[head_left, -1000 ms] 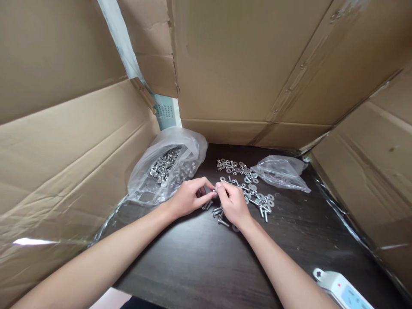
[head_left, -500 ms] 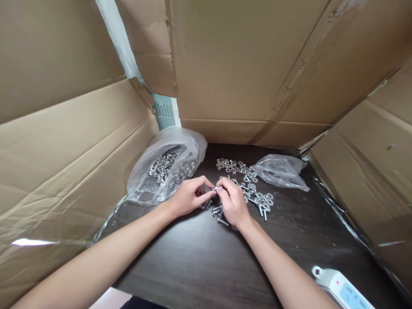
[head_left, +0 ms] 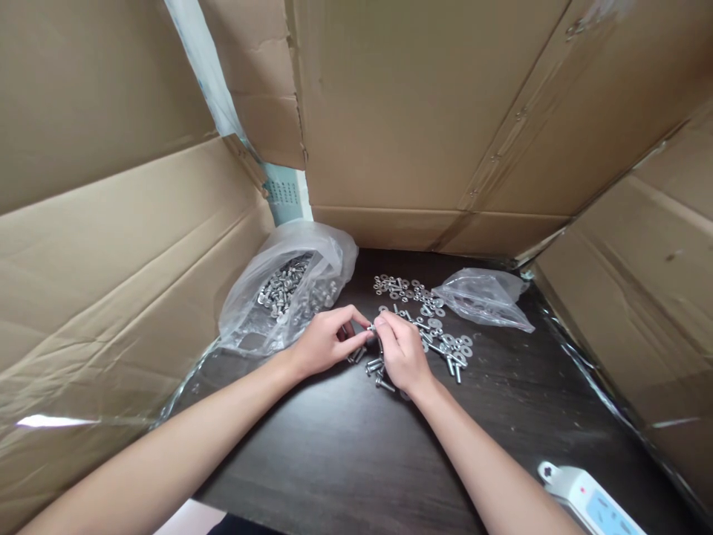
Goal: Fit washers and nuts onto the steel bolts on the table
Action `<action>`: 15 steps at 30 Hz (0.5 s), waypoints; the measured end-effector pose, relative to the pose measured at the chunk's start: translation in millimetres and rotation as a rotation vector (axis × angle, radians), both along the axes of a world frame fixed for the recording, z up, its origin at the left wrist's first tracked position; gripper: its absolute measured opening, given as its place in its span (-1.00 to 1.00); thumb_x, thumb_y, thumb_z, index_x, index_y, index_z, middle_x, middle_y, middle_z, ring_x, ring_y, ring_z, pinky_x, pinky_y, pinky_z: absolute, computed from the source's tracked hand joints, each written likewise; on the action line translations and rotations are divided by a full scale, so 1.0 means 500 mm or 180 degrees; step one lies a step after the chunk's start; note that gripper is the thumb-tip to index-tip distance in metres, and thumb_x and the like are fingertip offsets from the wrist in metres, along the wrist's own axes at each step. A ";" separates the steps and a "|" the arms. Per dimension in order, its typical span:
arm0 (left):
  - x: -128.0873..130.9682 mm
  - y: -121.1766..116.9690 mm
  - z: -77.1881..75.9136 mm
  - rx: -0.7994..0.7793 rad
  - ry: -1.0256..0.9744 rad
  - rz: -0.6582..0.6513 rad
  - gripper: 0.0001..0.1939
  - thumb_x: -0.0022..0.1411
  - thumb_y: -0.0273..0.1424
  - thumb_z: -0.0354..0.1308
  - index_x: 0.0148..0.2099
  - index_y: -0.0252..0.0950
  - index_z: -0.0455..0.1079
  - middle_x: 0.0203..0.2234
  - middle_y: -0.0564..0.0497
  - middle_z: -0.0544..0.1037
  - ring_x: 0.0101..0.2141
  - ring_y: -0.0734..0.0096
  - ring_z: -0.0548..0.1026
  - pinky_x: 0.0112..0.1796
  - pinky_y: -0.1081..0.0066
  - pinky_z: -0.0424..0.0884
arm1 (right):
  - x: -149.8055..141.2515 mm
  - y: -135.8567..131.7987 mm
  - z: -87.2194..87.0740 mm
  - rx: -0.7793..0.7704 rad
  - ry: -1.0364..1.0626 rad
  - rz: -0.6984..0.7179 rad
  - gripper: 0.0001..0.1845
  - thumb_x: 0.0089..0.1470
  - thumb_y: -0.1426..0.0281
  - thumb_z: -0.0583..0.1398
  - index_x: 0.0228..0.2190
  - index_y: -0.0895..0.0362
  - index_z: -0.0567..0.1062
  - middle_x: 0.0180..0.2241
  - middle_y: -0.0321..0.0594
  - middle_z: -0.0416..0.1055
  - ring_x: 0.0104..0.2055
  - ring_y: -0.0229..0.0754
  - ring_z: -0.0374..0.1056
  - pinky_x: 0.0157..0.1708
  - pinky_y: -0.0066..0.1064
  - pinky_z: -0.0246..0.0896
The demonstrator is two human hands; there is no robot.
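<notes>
My left hand (head_left: 328, 342) pinches one end of a small shiny bolt (head_left: 372, 328) between thumb and fingertips. The other end is gripped by the closed fingers of my right hand (head_left: 403, 352), so the fingers cover most of it. Whether a nut or washer sits on the bolt, I cannot tell. Beneath and beside the hands lie several loose bolts (head_left: 384, 383). Right of my right hand, bolts, nuts and flat washers (head_left: 463, 348) are scattered in a pile. Farther back is a cluster of nuts and washers (head_left: 396, 286).
An open clear plastic bag (head_left: 328, 241) full of bolts stands behind my left hand. A flatter plastic bag (head_left: 487, 297) lies back right on the dark table (head_left: 334, 461). Cardboard walls (head_left: 434, 111) enclose the table. A white power strip (head_left: 579, 490) sits front right.
Both hands stay in nearly the same place, fingertips together on the bolt. My right fingertips shift slightly around it; the small metal end showed more plainly half a second ago.
</notes>
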State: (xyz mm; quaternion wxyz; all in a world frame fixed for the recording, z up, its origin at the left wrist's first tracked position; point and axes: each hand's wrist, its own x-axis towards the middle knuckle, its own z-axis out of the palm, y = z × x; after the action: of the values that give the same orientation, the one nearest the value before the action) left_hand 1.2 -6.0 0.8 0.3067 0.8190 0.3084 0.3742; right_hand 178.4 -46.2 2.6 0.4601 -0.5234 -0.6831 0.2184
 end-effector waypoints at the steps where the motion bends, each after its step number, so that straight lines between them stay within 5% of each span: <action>1: 0.001 0.000 0.001 -0.0015 -0.0006 0.0015 -0.85 0.33 -0.32 0.25 -0.14 -0.31 0.47 -0.48 0.08 0.56 -0.53 0.53 0.49 -0.44 0.53 0.41 | 0.000 -0.001 0.001 0.0010 0.0026 -0.0002 -0.65 0.32 0.33 -0.02 -0.54 0.05 0.16 -0.53 -0.32 0.22 -0.44 -0.19 0.17 -0.39 -0.34 0.00; 7: 0.002 -0.002 0.002 -0.0036 0.0005 0.0008 -0.85 0.33 -0.32 0.25 -0.16 -0.31 0.47 -0.51 0.10 0.54 -0.54 0.54 0.47 -0.45 0.55 0.39 | 0.003 -0.001 0.002 0.0032 0.0082 0.0105 -0.80 0.21 0.41 0.02 -0.48 0.05 0.21 -0.47 -0.31 0.27 -0.41 -0.18 0.19 -0.37 -0.34 0.04; 15: -0.001 0.000 -0.002 0.0064 0.0030 -0.0039 -0.85 0.34 -0.32 0.23 -0.16 -0.31 0.47 -0.48 0.09 0.54 -0.52 0.54 0.48 -0.45 0.55 0.39 | 0.002 0.001 0.000 0.0033 -0.0018 0.0132 -0.68 0.28 0.37 0.02 -0.54 0.05 0.19 -0.56 -0.35 0.20 -0.48 -0.22 0.15 -0.42 -0.36 0.01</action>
State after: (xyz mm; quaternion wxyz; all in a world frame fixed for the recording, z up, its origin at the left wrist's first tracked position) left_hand 0.6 -5.8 -0.4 0.2994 0.8257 0.3010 0.3715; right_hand 179.5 -45.5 2.6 0.4562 -0.5074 -0.6963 0.2229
